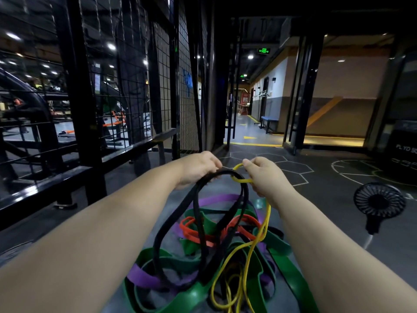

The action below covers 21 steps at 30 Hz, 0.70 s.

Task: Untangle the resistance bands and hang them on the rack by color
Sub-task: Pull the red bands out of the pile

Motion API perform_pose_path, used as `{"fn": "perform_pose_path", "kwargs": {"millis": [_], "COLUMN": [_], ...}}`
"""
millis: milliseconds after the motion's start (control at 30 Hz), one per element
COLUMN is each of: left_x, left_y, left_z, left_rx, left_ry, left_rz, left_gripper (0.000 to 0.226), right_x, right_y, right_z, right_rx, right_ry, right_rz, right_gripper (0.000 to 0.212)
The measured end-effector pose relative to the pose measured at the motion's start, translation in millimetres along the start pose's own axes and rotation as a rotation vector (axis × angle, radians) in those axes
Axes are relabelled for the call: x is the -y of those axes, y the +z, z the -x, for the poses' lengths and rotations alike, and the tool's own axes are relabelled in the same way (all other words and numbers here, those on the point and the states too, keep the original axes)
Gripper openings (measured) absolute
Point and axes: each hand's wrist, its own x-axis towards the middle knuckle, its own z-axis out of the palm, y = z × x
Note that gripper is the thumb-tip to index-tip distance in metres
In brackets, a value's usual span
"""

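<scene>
Your left hand (198, 168) seems to curl round the top of the black band (172, 222). Your right hand (264, 177) pinches the yellow band (267, 220) just beside it. Both bands trail into the tangled pile (194, 297) on the dark floor (327, 199), with a fan (379, 203) to the right and a mesh fence (126, 86) to the left.

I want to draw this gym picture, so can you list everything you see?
black band: unclear, black, lifted from floor pile
yellow band: unclear, yellow, rising from pile
green bands: several, green, floor pile
purple band: unclear, purple, pile
red band: one, red-orange, pile
fan: one, black, floor right
mesh panels: several, black, left
bench: one, blue, corridor
exit sign: one clear, green, overhead
left hand: one, grips black band
right hand: one, pinches yellow band
</scene>
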Motion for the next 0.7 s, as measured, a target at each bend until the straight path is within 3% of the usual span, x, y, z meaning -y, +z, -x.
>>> {"fn": "perform_pose_path", "kwargs": {"millis": [100, 267, 400, 533, 600, 700], "left_x": [17.1, 28.8, 35.0, 34.6, 35.4, 40.4], "left_y": [3.9, 14.2, 25.3, 40.8, 49.3, 60.2], "left_z": [-4.6, -13.3, -17.1, -18.2, -16.7, -15.8], "left_rx": [-0.049, -0.266, -0.408, -0.516, -0.535, -0.614], "left_ry": [0.020, 0.040, -0.030, -0.056, -0.069, -0.060], "left_rz": [-0.033, 0.074, 0.069, 0.294, 0.388, 0.330], "left_gripper": [0.019, 0.032, 0.041, 0.047, 0.044, 0.039], "right_x": [-3.7, -13.8, -15.7, -16.9, -18.7, -22.2], "right_y": [4.9, 13.3, 18.9, 32.5, 39.8, 46.5], "right_z": [1.9, 7.3, 13.4, 20.6, 23.1, 24.7], "right_rx": [-0.002, 0.001, -0.045, -0.028, -0.048, -0.102], "right_ry": [-0.038, -0.064, -0.147, -0.202, -0.100, 0.209], "right_rz": [0.127, 0.281, 0.241, 0.150, -0.018, -0.148], "right_gripper": [0.027, 0.017, 0.014, 0.016, 0.031, 0.050]}}
